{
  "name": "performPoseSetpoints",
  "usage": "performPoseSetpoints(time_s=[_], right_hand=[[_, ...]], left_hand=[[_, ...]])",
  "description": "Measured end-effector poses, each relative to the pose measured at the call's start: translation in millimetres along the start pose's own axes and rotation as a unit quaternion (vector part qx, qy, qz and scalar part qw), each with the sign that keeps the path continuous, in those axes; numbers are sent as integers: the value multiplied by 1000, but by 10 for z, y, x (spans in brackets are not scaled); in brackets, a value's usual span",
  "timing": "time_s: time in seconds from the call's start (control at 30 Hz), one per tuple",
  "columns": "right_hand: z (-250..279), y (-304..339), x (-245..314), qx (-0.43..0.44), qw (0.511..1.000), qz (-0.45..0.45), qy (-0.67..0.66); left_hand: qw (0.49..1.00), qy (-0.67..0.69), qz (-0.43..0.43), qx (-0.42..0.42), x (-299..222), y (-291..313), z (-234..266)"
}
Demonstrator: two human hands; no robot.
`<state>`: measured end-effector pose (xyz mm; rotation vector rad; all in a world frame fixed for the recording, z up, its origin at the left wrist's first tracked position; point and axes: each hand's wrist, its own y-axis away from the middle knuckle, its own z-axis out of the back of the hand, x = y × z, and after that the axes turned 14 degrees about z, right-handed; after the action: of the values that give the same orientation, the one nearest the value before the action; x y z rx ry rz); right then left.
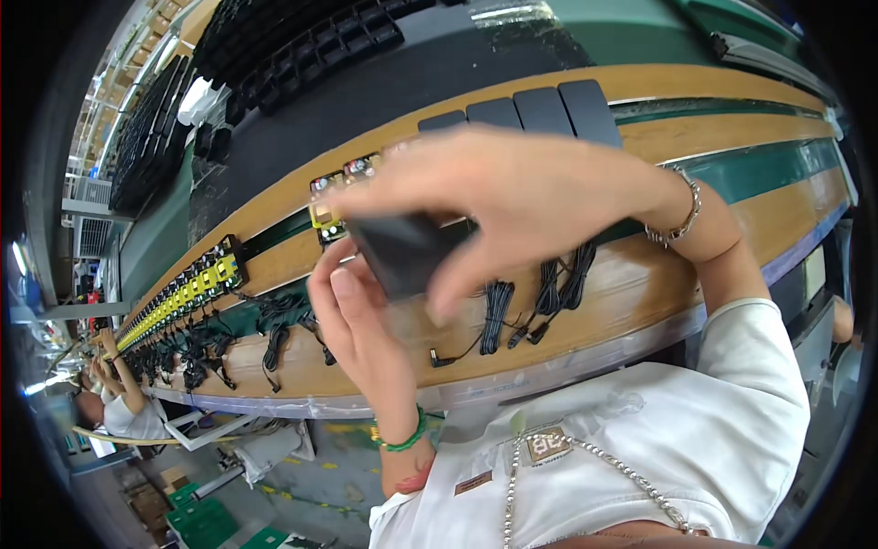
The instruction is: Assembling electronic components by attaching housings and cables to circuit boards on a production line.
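A black plastic case (402, 252), smeared by motion, is between my two hands above the bench. My left hand (361, 320) is closed on its near left side, fingers and thumb upright along the edge. Arched over the case from the right, my right hand (521, 197) is blurred; its fingers reach the far edge and its thumb lies at the near right corner. What is inside the case is hidden. Just beyond the hands are circuit boards with yellow parts (326, 216). Bundled black cables (497, 316) with plugs lie on the wood to the right.
Several dark grey cases (585, 110) lie side by side beyond my right hand. A long row of yellow-fitted boards (187, 295) with cables runs left. Black trays (311, 46) are stacked on the far dark surface. A co-worker (133, 412) sits at the far left.
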<state>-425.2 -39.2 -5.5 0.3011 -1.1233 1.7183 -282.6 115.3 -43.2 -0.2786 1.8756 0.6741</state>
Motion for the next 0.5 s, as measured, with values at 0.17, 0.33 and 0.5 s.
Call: performPoseSetpoints(time_s=[0.17, 0.33, 0.5], right_hand=[[-40, -59, -425, -107, 931, -89, 339], [2, 77, -530, -58, 909, -169, 376], [128, 299, -495, -64, 906, -149, 392]], left_hand=[[824, -483, -241, -172, 202, -56, -7], [716, -623, -273, -158, 243, -79, -97], [794, -566, -191, -111, 286, -40, -337]])
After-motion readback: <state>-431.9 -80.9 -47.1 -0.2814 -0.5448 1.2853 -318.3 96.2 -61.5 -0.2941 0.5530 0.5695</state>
